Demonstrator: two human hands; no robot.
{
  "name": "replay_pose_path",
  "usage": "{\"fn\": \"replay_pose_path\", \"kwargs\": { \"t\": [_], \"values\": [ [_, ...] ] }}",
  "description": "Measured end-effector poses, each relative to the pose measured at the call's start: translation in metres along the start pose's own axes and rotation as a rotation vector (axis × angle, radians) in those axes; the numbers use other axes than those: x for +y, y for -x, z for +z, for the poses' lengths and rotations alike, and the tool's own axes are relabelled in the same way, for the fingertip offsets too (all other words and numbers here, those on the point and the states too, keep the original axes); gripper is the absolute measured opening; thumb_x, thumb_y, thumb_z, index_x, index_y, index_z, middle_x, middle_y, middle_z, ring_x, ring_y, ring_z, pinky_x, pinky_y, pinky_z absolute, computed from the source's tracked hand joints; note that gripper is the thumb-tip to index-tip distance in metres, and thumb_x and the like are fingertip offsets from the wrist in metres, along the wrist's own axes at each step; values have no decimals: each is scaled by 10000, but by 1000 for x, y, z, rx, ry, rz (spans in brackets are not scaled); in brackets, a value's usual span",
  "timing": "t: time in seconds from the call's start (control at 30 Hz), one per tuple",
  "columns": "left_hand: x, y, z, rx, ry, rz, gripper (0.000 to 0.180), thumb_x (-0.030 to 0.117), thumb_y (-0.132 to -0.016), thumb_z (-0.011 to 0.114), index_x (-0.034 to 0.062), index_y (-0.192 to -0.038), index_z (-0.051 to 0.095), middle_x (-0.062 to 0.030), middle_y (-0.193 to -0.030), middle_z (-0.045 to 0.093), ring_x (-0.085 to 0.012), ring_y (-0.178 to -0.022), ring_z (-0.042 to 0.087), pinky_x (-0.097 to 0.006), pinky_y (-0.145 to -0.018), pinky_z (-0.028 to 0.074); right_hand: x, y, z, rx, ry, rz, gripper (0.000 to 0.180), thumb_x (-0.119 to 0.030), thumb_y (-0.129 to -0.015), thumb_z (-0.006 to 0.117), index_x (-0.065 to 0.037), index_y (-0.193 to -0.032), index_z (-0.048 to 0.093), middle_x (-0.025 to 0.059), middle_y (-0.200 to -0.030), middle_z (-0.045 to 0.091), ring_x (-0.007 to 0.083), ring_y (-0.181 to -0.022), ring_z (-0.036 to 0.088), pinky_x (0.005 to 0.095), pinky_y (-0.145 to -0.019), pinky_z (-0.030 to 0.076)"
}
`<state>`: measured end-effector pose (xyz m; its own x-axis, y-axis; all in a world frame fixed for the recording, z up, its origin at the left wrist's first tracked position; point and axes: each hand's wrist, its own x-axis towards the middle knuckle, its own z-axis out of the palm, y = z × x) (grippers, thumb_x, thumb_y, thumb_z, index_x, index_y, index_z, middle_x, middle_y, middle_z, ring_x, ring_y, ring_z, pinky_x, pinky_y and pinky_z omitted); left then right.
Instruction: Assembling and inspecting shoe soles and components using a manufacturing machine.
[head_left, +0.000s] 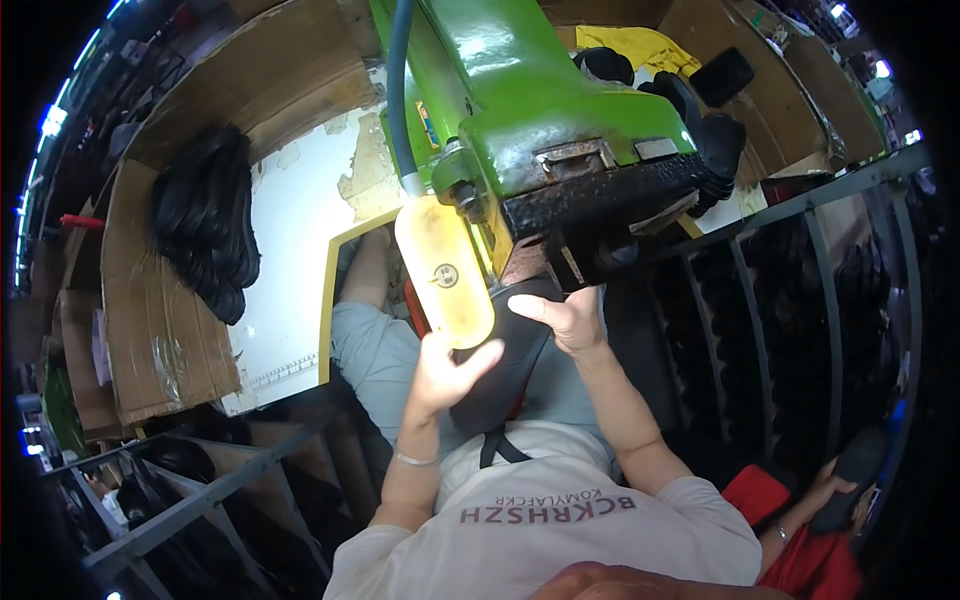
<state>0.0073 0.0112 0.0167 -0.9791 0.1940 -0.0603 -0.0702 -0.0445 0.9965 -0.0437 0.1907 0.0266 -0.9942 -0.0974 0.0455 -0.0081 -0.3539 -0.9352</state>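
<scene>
A dark, smooth piece (512, 345), which looks like a black shoe part, is under the head of a green machine (540, 70). My left hand (447, 375) grips its left side, with the thumb stretched inward and the fingers mostly hidden. On its right side my right hand (568, 318) holds on, thumb pointing left over the piece and fingers tucked behind. A yellow oblong lamp (445, 275) hangs from a grey-blue hose just above my left hand, hiding part of the piece's left edge. The machine's working tip is hidden too.
Stacked black shoe parts (205, 225) lean on a white tabletop (285, 260) walled with cardboard (155, 320). More dark parts (715, 150) lie right of the machine. Metal racks (815, 290) flank me. At lower right, another person's hand (826, 486) holds a dark sole (864, 462).
</scene>
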Motion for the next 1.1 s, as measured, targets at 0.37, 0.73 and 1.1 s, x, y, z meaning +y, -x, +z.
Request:
{"fn": "replay_pose_path", "kwargs": {
  "t": [0.37,0.73,1.1],
  "values": [
    [-25,-6,39,327,129,153,218,-62,-820,613,-20,-1015,523,-52,-880,605,-71,-767,576,-188,-685,475,14,129,-90,-236,61,613,475,-37,-735,730,59,-1156,532,77,-1100,603,145,-971,577,273,-857,463],
    [16,-27,65,234,297,108,211,-59,-768,688,24,-852,513,-7,-767,571,-11,-655,511,-127,-534,387,-62,44,-134,274,53,92,222,-2,-759,628,-9,-967,547,35,-881,601,103,-801,575,229,-743,465],
    [-19,-28,29,195,-385,319,133,-36,-793,665,-26,-924,644,9,-731,596,-11,-586,456,-155,-531,382,53,138,-97,-36,-175,533,409,-16,-717,710,48,-1083,539,85,-1001,608,158,-870,598,280,-735,505]
  ]
}}
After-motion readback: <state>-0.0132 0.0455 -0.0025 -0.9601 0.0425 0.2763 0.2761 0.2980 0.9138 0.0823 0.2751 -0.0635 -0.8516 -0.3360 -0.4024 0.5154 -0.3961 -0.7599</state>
